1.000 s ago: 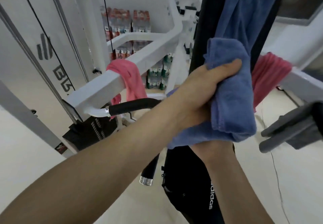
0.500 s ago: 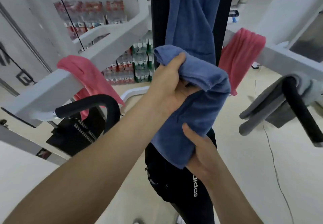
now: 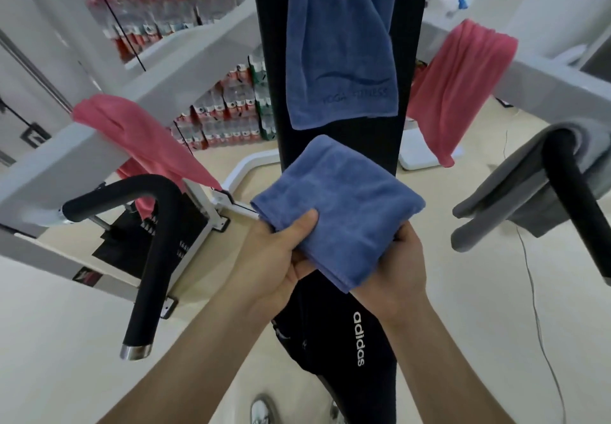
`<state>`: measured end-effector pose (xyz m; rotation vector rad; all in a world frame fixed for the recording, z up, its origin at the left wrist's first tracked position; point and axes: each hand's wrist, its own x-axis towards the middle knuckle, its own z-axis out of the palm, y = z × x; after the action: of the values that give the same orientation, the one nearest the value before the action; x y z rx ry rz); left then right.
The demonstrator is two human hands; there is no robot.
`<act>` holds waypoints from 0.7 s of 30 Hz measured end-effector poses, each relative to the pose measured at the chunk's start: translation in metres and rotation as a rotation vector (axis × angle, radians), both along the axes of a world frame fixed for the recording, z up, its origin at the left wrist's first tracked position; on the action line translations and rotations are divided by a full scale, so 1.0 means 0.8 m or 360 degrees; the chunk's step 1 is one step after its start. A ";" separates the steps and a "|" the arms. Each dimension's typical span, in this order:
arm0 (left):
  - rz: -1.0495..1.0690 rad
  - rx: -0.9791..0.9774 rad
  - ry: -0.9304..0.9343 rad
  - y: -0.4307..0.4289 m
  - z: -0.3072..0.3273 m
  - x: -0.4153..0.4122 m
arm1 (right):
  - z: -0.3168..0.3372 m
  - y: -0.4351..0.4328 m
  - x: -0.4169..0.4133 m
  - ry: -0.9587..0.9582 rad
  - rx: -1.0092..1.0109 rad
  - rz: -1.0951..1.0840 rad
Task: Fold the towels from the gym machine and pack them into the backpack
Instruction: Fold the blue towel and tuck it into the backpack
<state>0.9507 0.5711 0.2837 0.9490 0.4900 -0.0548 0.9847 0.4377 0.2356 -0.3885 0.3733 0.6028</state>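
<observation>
A folded blue towel [image 3: 344,205] lies flat between my hands at the middle of the view. My left hand [image 3: 281,258] pinches its near left corner with the thumb on top. My right hand [image 3: 396,268] grips its right underside. Below them hangs a black backpack [image 3: 334,341] with a white logo. A second blue towel [image 3: 337,43] hangs on the black upright pad above. Pink towels drape the left arm [image 3: 139,132] and the right arm [image 3: 459,79] of the white gym machine. A grey towel [image 3: 509,185] hangs over the right black handle.
A curved black handle [image 3: 152,238] juts out at the left, another black handle [image 3: 578,192] at the right. White machine beams [image 3: 165,93] cross behind. Stacked water bottle packs [image 3: 228,106] stand at the back. A thin cable [image 3: 535,291] trails over the pale floor.
The blue towel went from a loose bundle held up against the pad to a flat folded square held lower between both hands. The view has tilted downward.
</observation>
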 end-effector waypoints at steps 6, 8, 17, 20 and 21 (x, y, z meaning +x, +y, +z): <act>0.0178 0.0333 -0.0071 -0.023 -0.023 0.001 | 0.006 0.000 -0.005 -0.0415 0.0078 -0.0010; 0.0257 0.0443 -0.0071 -0.031 -0.031 0.000 | 0.008 -0.007 -0.010 -0.0490 -0.0037 0.0058; 0.0248 0.1154 0.0279 -0.002 -0.063 -0.031 | 0.012 -0.074 0.002 -0.0822 -0.1233 0.0781; -0.0380 0.1403 -0.0123 0.022 -0.055 -0.038 | 0.020 -0.105 0.014 -0.1057 -0.1298 0.1305; -0.0742 0.1418 -0.0182 0.023 -0.049 -0.035 | 0.020 -0.110 0.016 -0.1130 -0.1302 0.1439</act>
<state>0.9224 0.5894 0.2442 1.9187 0.1584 -0.2127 0.9973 0.3497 0.2515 -1.5529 -0.3059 1.1172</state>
